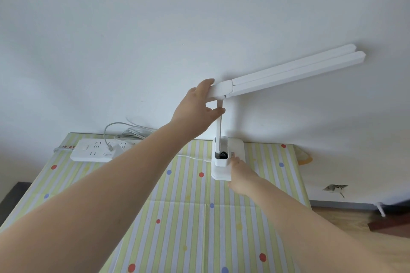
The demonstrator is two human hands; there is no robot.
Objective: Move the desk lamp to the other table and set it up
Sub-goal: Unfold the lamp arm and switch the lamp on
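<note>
We see the white desk lamp standing on the bench, at its far side, close to the white wall. The bench carries a cloth with green and white stripes and coloured dots. The flat base of the lamp lies on this cloth, a thin post goes up from a small holder on the base, and the long double head of the lamp reaches out to the right and upward, in front of the wall.

The left hand is at the top of the lamp. Its fingers lie over the near end of the head, at the joint, and the thumb comes under it beside the post, so this hand is grasping the lamp there. The right hand is at the base, at its near right corner. Its fingers reach onto the base and touch it; if they also hold the edge, we cannot tell.

To the left of the lamp a white power strip lies on the bench, with a plug in it. A thin white cable runs from the strip side to the lamp base.
</note>
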